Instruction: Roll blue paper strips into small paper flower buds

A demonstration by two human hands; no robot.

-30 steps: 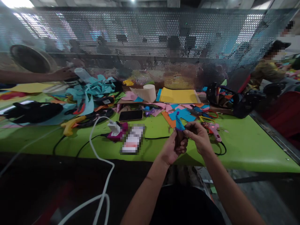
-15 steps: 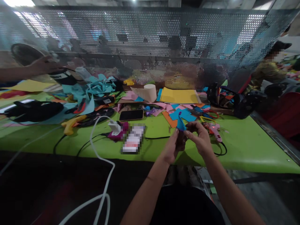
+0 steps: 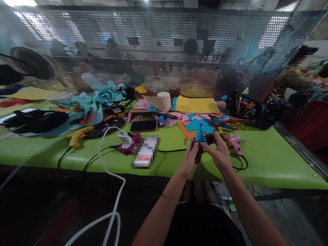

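Both hands meet above the near edge of the green table (image 3: 269, 160). My left hand (image 3: 189, 160) and my right hand (image 3: 217, 150) pinch a small blue paper piece (image 3: 199, 136) with a purple tip, curled into a cone shape. Fingers of both hands are closed around its lower part. A pink glue gun (image 3: 234, 141) lies just right of my right hand, its black cord looping beside my wrist.
A phone (image 3: 143, 125) lies face up, with a white charger and cable (image 3: 112, 171) to its left. Paper scraps (image 3: 200, 124), a yellow sheet (image 3: 196, 104), a tape roll (image 3: 163, 100), a yellow glue gun (image 3: 78, 135) and a black bag (image 3: 36, 121) crowd the table. A perforated screen stands behind; a person sits at far right.
The blue piece has been curled tighter into a cone and my hands have shifted slightly forward. The other person's arm at the far left has withdrawn from view.
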